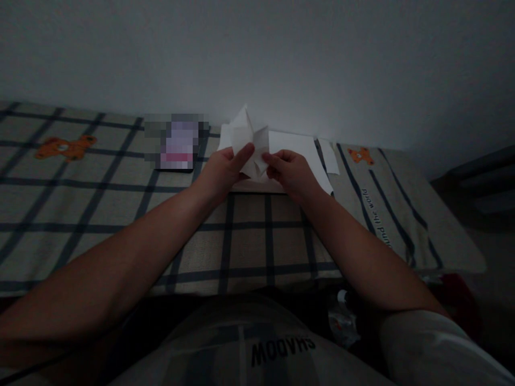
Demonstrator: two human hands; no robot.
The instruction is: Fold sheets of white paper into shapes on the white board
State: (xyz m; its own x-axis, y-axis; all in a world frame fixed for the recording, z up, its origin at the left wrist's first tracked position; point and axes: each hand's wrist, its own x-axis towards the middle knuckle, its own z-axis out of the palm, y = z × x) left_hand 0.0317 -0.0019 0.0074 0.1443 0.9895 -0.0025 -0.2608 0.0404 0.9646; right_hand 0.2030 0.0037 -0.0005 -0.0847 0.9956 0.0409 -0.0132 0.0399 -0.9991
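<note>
- The bed, under a checked sheet, lies beneath both hands.
- Flat white paper sheets rest just beyond the right hand.
- The folded paper sits pinched between the left hand and right hand, raised off the bed.
- Dim light could cause a crooked crease, I judge.

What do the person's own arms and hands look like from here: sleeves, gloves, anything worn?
Both hands, left and right, are bare: no gloves, and no rings or watch that this dim view shows. The forearms are uncovered too. A short white sleeve covers the right upper arm; the left arm shows no sleeve in frame. The fingers look unmarked.
</note>
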